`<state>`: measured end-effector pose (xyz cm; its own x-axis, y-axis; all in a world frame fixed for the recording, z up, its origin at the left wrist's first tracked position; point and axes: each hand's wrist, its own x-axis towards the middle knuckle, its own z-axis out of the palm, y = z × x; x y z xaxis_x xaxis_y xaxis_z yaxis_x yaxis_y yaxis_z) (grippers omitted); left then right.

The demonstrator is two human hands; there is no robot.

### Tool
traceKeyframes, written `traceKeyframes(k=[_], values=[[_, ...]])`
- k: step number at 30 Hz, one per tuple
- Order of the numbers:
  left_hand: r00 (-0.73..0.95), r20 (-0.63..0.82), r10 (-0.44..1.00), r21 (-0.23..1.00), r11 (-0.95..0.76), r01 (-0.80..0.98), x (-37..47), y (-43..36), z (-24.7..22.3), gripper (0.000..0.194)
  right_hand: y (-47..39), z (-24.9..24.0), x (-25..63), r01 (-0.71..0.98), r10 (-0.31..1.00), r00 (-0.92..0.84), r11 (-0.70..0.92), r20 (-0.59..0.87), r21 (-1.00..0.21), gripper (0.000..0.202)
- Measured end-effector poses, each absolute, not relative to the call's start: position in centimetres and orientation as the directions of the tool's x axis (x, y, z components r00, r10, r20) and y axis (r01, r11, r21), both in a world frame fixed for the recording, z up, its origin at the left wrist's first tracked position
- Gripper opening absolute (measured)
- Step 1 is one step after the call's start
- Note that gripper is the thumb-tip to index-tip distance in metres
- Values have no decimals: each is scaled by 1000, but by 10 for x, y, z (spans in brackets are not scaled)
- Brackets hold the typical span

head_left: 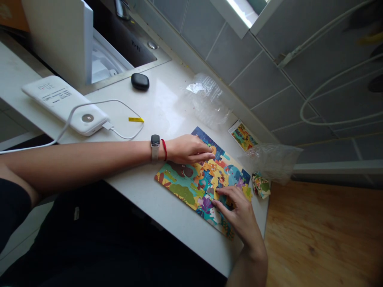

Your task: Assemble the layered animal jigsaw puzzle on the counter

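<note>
We press a piece into the colourful cardboard animal jigsaw puzzle (191, 185) with our right hand (239, 213), fingers flat; our left hand (187, 149), empty, steadies it; next comes seating the piece flush.

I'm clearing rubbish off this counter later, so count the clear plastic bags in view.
2. One clear plastic bag lies crumpled on the counter by the tiled wall, beyond the puzzle. The other bag sits at the counter's right end, over loose puzzle pieces. More may be hidden.

Colourful animal jigsaw puzzle (191, 185) lies flat on the counter, seemingly near complete.
</note>
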<state>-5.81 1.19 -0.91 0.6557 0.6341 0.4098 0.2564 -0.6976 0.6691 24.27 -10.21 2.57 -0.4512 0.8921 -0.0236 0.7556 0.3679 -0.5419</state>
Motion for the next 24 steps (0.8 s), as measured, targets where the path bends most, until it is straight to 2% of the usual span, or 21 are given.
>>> traceKeyframes(k=[5, 10, 24], values=[[558, 510, 655, 672, -708, 216, -55, 15, -13, 45, -111, 26, 238, 770, 913, -408, 359, 25, -528, 11], [555, 498, 666, 698, -688, 198, -55, 20, -17, 48, -116, 26, 235, 792, 918, -392, 367, 54, -487, 14], [588, 509, 629, 643, -732, 226, -53, 20, -21, 46, -138, 31, 226, 824, 937, -320, 349, 142, -446, 11]])
